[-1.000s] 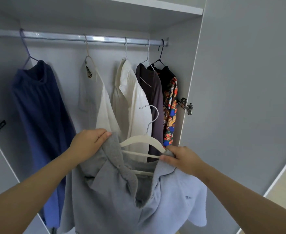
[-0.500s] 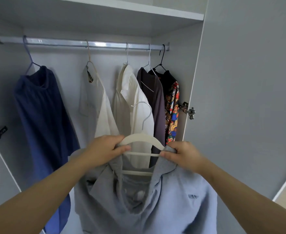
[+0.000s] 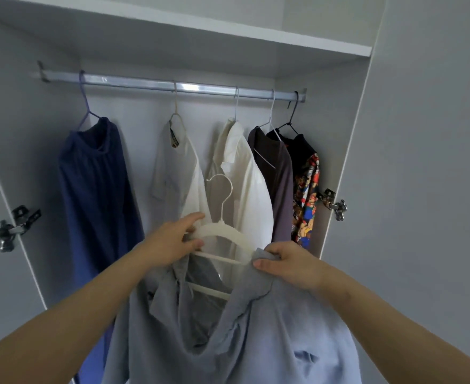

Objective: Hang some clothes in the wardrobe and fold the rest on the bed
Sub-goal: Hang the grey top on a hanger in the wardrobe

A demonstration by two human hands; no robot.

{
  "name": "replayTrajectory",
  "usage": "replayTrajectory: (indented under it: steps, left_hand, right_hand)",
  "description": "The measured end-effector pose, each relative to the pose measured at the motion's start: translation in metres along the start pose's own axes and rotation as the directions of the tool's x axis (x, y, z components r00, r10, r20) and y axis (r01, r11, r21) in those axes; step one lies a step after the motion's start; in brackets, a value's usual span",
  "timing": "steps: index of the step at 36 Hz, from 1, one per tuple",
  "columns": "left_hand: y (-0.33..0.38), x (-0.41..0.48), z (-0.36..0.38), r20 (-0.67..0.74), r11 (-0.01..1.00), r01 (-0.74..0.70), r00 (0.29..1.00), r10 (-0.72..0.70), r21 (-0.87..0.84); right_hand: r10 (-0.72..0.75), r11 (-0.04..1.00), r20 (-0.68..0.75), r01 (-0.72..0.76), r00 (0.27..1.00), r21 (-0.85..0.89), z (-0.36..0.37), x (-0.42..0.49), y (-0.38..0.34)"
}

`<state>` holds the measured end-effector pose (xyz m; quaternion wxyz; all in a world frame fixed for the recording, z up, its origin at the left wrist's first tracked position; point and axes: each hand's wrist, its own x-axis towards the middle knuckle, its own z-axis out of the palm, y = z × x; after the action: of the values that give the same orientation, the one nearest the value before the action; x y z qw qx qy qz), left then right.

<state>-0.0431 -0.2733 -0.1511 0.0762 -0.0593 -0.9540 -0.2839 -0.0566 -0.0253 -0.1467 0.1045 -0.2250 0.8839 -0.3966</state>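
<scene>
A grey polo shirt (image 3: 256, 336) hangs from a cream hanger (image 3: 222, 231) in front of the open wardrobe. My left hand (image 3: 172, 242) grips the hanger's left shoulder together with the shirt's collar. My right hand (image 3: 286, 261) pinches the shirt's right shoulder over the hanger's right end. The hanger's hook (image 3: 222, 187) points up, well below the metal rail (image 3: 172, 85). The hanger's lower bars show through the open neck.
On the rail hang a navy garment (image 3: 98, 184), two white shirts (image 3: 242, 173), a dark grey top (image 3: 275, 167) and a black patterned shirt (image 3: 308, 184). A shelf (image 3: 228, 31) runs above. Door hinges (image 3: 334, 206) stick out at both sides. The right door (image 3: 422, 162) stands open.
My left hand moved from the shirt's collar onto the hanger's left shoulder. The hanger and shirt rose a little toward the rail, and my view tilted upward.
</scene>
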Motion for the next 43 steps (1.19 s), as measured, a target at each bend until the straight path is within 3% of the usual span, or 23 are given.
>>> replayTrajectory:
  steps: [3, 6, 12, 19, 25, 33, 43]
  left_hand:
    - [-0.017, 0.008, -0.019, -0.073, 0.985, 0.069, 0.994, -0.082, -0.159]
    - [-0.036, 0.019, -0.039, -0.247, 0.963, 0.084, 0.957, -0.15, -0.258]
    - [-0.078, 0.052, -0.076, -0.379, 0.891, 0.123, 0.873, -0.307, -0.437]
    - [-0.11, 0.088, -0.126, -0.462, 0.869, 0.071, 0.824, -0.328, -0.489]
    - [-0.128, 0.119, -0.175, -0.486, 0.85, 0.021, 0.813, -0.321, -0.526]
    - [-0.129, 0.156, -0.222, -0.517, 0.861, -0.066, 0.822, -0.239, -0.504]
    - [-0.151, 0.172, -0.207, -0.462, 0.759, -0.052, 0.819, -0.34, -0.649]
  right_hand:
    - [0.046, 0.981, 0.009, -0.047, 0.999, 0.191, 0.011, 0.015, -0.015]
    - [0.113, 0.897, 0.047, -0.122, 0.993, 0.425, 0.023, 0.033, -0.039]
    - [0.129, 0.782, 0.071, -0.146, 0.989, 0.606, 0.043, 0.099, -0.094]
    - [0.139, 0.733, -0.074, -0.052, 0.987, 0.678, 0.056, 0.187, -0.149]
    - [0.08, 0.645, -0.109, 0.031, 0.991, 0.763, 0.047, 0.253, -0.2]
    - [0.049, 0.677, -0.232, 0.138, 0.972, 0.723, 0.035, 0.343, -0.252]
    - [0.129, 0.813, -0.236, 0.034, 0.963, 0.581, 0.066, 0.434, -0.216]
